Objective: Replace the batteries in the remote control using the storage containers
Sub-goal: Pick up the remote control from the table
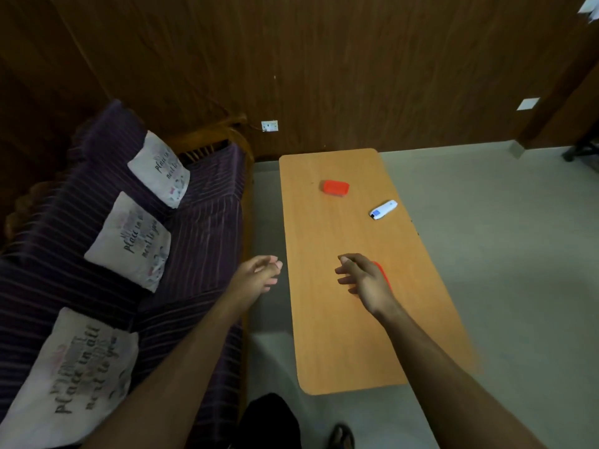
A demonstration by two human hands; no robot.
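Observation:
A white remote control [383,210] with a blue patch lies near the right edge of the wooden table [327,345]. One red storage container [335,187] sits farther back on the table. A second red container [382,274] shows only as a thin edge under my right hand [361,280], which hovers over or rests on it with fingers loosely spread. My left hand [259,274] hangs in the air off the table's left edge, fingers loosely curled and holding nothing.
A purple striped sofa [201,222] with three printed cushions [129,241] stands close along the table's left side. Grey floor [505,254] lies to the right and in front. My foot [342,435] shows at the bottom. A wood-panelled wall rises behind.

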